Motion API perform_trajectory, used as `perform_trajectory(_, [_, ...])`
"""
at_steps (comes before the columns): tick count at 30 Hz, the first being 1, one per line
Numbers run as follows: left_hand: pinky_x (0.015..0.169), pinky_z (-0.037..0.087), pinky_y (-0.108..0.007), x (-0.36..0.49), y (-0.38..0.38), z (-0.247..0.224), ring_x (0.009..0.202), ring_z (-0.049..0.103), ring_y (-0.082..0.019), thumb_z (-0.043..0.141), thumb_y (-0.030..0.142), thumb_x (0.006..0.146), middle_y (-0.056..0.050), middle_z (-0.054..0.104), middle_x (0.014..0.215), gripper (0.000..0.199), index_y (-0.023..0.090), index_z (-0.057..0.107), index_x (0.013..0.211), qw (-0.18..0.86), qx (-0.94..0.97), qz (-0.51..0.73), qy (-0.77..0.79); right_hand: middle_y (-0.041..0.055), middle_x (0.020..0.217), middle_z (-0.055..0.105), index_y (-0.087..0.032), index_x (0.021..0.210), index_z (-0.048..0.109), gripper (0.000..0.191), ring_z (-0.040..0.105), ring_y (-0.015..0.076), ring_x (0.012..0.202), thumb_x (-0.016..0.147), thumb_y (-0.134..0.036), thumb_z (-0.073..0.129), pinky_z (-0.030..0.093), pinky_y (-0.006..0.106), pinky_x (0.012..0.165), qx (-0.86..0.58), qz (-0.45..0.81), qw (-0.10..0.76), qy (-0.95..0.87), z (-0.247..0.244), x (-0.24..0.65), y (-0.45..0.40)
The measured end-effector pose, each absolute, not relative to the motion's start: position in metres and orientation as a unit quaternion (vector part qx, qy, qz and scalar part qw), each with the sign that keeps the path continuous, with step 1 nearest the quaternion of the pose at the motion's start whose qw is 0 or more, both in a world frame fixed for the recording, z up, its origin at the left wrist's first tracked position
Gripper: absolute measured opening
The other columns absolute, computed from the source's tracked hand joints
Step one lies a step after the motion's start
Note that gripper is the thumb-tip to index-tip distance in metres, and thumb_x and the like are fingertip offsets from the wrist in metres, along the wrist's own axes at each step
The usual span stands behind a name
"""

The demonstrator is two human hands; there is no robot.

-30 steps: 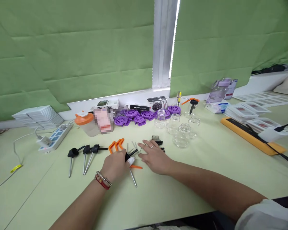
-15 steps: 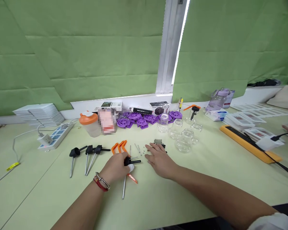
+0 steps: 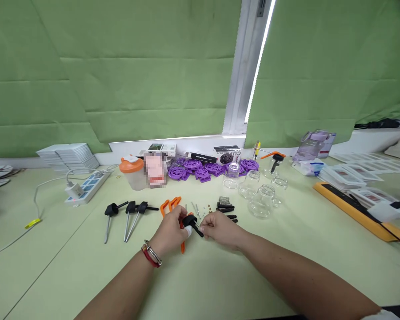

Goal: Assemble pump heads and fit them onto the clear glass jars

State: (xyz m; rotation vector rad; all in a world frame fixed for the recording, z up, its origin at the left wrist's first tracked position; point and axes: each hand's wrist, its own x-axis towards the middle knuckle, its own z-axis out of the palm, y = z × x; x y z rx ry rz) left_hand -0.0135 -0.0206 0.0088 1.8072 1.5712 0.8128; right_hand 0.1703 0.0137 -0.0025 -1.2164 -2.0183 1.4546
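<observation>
My left hand (image 3: 171, 226) is closed around a black plastic clamp-like part (image 3: 190, 221) with a short arm that points to the lower right. My right hand (image 3: 220, 229) meets the end of that arm, thumb and fingertips pinched; what they hold, if anything, is too small to make out. Orange curved handles (image 3: 165, 206) lie just beyond my left hand, and another orange strip shows beneath it. Thin metal pins (image 3: 196, 210) and tiny brass-coloured pieces (image 3: 210, 207) are scattered past my fingertips. Springs (image 3: 224, 201) and black rods (image 3: 225, 207) sit beyond my right hand.
Black-headed parts with metal rods (image 3: 132, 218) lie at left. Clear glass jars (image 3: 260, 206) stand to the right, before purple plastic wheels (image 3: 203, 173). An orange-lidded cup (image 3: 131, 168), a power strip (image 3: 92, 186) and a yellow-orange bar (image 3: 353, 213) flank the area. Another person's hand shows at far right.
My right hand has closed from spread fingers into a pinch and come to the black part's arm. My left hand has turned the black part, so its metal rod no longer shows. The view has shifted slightly.
</observation>
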Motion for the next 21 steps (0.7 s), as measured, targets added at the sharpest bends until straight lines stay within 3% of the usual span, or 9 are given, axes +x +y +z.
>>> perform_trajectory(4, [0.051,0.035,-0.025,-0.010,-0.023,0.008,0.058,0.048,-0.014,0.058,0.025,0.069,0.001,0.051,0.065,0.014,0.020,0.051,0.080,0.295,0.700,0.274,0.589,-0.0061,0.053,0.042,-0.016,0.064,0.052,0.021,0.035,0.0069,0.049,0.074,-0.033,0.060,0.026,0.020,0.046,-0.455,0.507,0.214,-0.699,-0.003,0.168,0.013])
perform_trajectory(10, [0.064,0.044,-0.027,-0.012,-0.027,0.021,0.073,0.055,-0.015,0.056,0.019,0.070,-0.003,0.062,0.085,0.020,0.019,0.060,0.090,0.319,0.765,0.260,0.496,-0.0081,0.045,0.041,-0.019,0.068,0.046,0.032,0.032,0.0061,0.038,0.078,-0.047,0.057,0.023,0.020,0.039,-0.435,0.612,0.196,-0.631,0.006,0.168,0.024])
perform_trajectory(15, [0.071,0.045,-0.026,-0.013,-0.031,0.027,0.079,0.057,-0.016,0.055,0.013,0.068,-0.005,0.063,0.091,0.027,0.019,0.065,0.092,0.323,0.806,0.235,0.437,-0.0090,0.045,0.038,-0.018,0.063,0.045,0.029,0.024,0.0042,0.035,0.076,-0.039,0.059,0.018,0.019,0.036,-0.430,0.665,0.194,-0.579,0.004,0.160,0.037])
perform_trajectory(19, [0.064,0.045,-0.024,-0.021,-0.033,0.030,0.073,0.057,-0.014,0.058,0.015,0.066,-0.005,0.064,0.089,0.027,0.019,0.065,0.091,0.351,0.814,0.193,0.420,-0.0035,0.056,0.051,-0.017,0.070,0.053,0.021,0.038,0.0071,0.041,0.082,-0.035,0.050,0.030,0.021,0.042,-0.465,0.534,0.336,-0.621,0.003,0.154,0.055])
perform_trajectory(21, [0.061,0.044,-0.024,-0.027,-0.030,0.032,0.069,0.056,-0.014,0.058,0.017,0.067,-0.004,0.063,0.087,0.025,0.019,0.063,0.091,0.355,0.790,0.208,0.455,0.0012,0.069,0.062,-0.017,0.078,0.061,0.016,0.052,0.0110,0.055,0.083,-0.028,0.050,0.040,0.024,0.054,-0.434,0.405,0.343,-0.728,0.000,0.151,0.061])
